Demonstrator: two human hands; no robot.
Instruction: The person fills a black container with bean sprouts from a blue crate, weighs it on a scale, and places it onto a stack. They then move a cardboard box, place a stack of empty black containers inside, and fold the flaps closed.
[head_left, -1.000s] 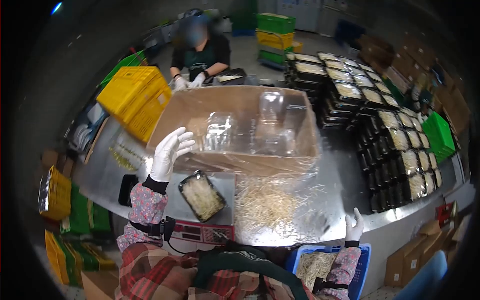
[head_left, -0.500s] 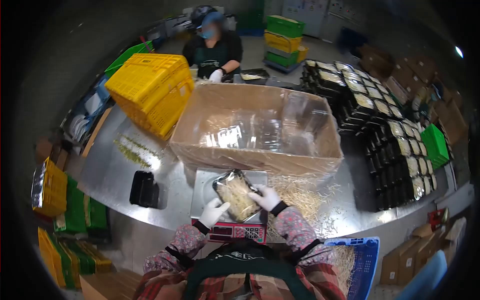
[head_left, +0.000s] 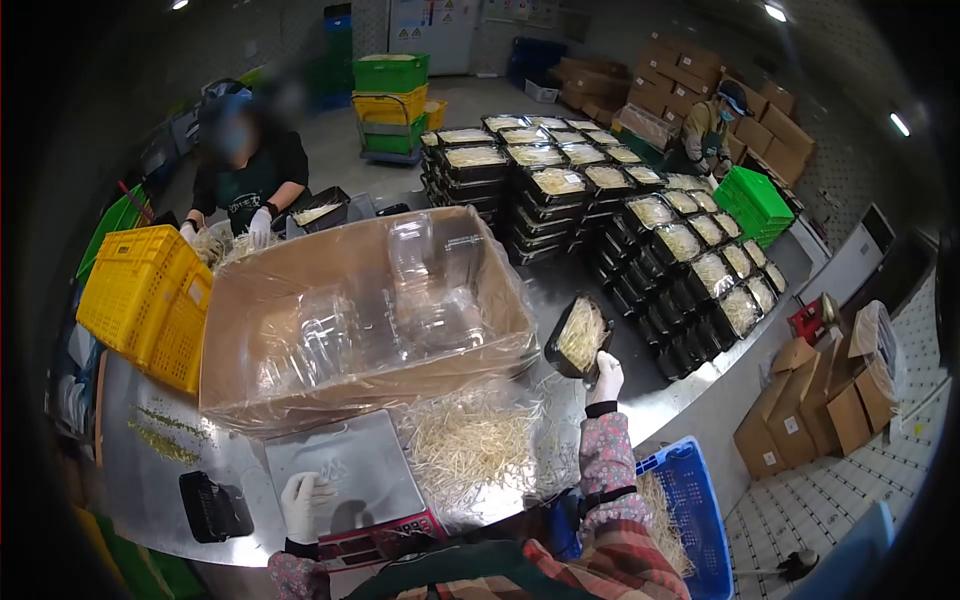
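Observation:
My right hand, in a white glove, grips the near edge of a black tray of bean sprouts and holds it out over the table, short of the stacked trays. Over the left part of the scale plate is my gloved left hand, its fingers apart and nothing in them. A heap of loose bean sprouts lies right of the scale. Left of the scale sits an empty black tray.
A large carton with clear plastic lids stands behind the scale. Stacks of filled trays cover the right side. Yellow crates stand left, a blue basket below right. Two people work beyond the table.
My right hand has carried the tray of sprouts off the scale to the right, towards the stacks. The left hand has let go of it and stays by the scale. The view has turned right.

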